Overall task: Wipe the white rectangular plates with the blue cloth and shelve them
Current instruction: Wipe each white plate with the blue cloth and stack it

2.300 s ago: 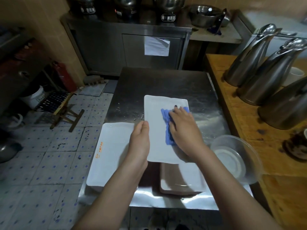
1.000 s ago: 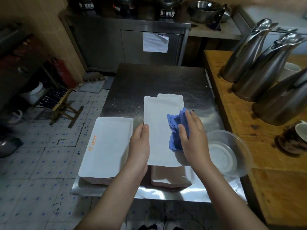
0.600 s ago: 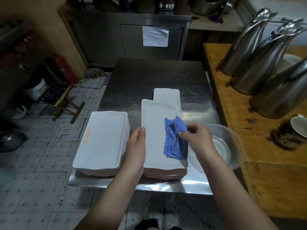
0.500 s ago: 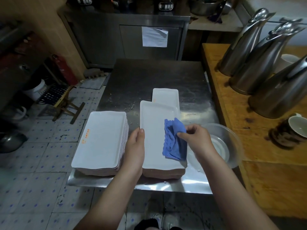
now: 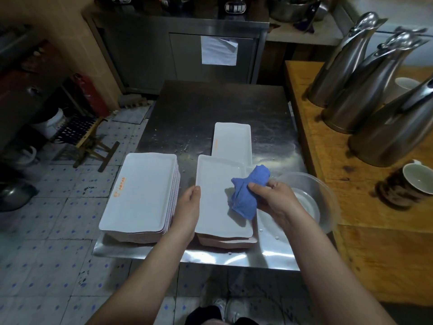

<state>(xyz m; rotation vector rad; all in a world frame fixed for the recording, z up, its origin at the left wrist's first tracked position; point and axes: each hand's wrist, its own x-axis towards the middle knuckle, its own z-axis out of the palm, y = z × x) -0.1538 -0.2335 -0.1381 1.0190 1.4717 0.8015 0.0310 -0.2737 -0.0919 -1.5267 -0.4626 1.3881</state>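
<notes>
A tall stack of white plates (image 5: 140,191) is being carried by the steel table (image 5: 210,106) at its near left corner. A lower pile of plates (image 5: 215,207) is being borne just to the right of it, and a single plate (image 5: 232,141) is being supported just beyond that pile. A clear bowl (image 5: 312,184) is being held up at the near right edge.

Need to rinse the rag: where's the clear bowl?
Head view: the clear bowl sits at the right edge of the steel table, beside the right hand holding the blue cloth.
</notes>
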